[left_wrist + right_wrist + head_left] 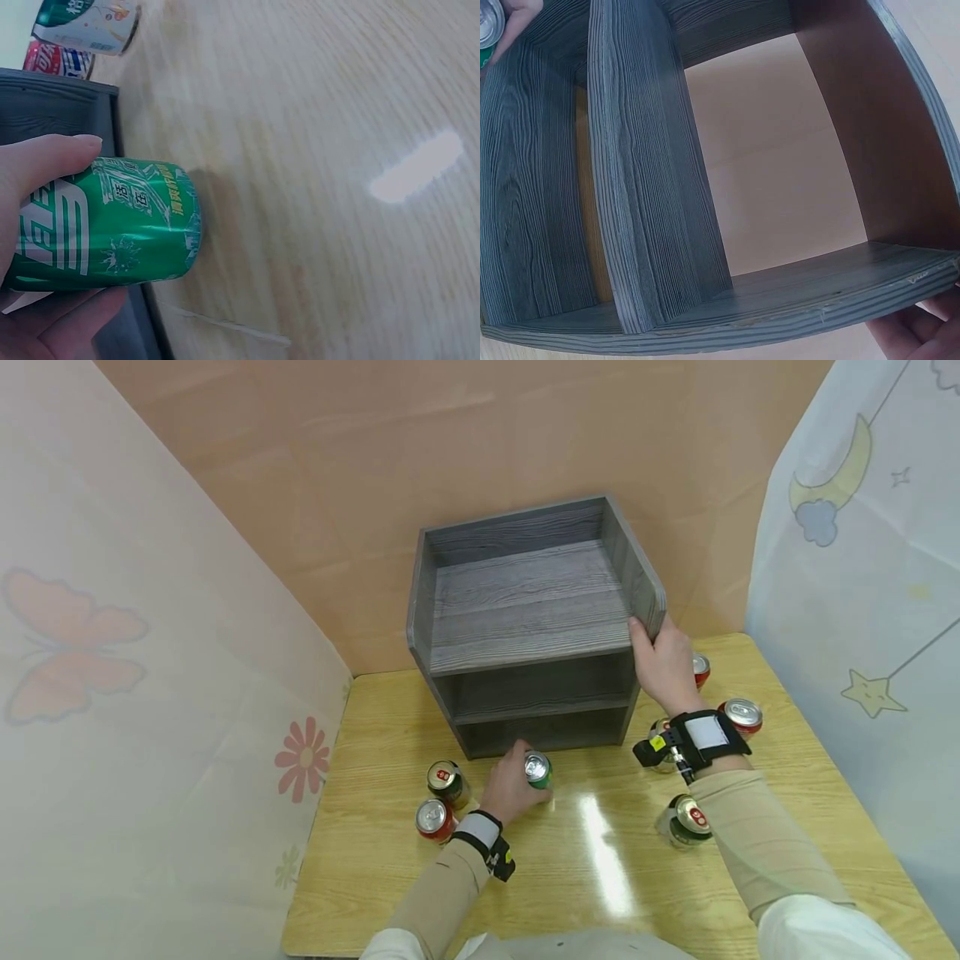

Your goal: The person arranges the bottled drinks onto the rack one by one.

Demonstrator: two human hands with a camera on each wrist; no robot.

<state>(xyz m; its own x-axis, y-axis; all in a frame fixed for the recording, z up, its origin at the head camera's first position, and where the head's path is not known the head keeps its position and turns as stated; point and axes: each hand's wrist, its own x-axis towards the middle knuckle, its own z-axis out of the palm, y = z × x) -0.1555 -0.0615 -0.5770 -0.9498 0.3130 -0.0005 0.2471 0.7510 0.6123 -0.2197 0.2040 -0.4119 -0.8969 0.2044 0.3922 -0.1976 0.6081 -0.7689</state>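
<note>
A green soda can (537,770) is in the grip of my left hand (513,785), just in front of a small grey wooden shelf (525,602). In the left wrist view the thumb and fingers wrap the can (135,225), its printed side facing the camera. My right hand (666,667) grips the right side panel of the shelf at its front edge, thumb on the inner side. The right wrist view looks into the shelf's compartments, past a middle board (652,172), with fingers (922,334) below the side panel's edge.
Left of my left hand stand a dark can with a gold top (447,781) and a red can (435,820). Several cans are around my right forearm, among them a red can (741,717) and a dark green one (686,821). Printed curtains flank the wooden table (570,877).
</note>
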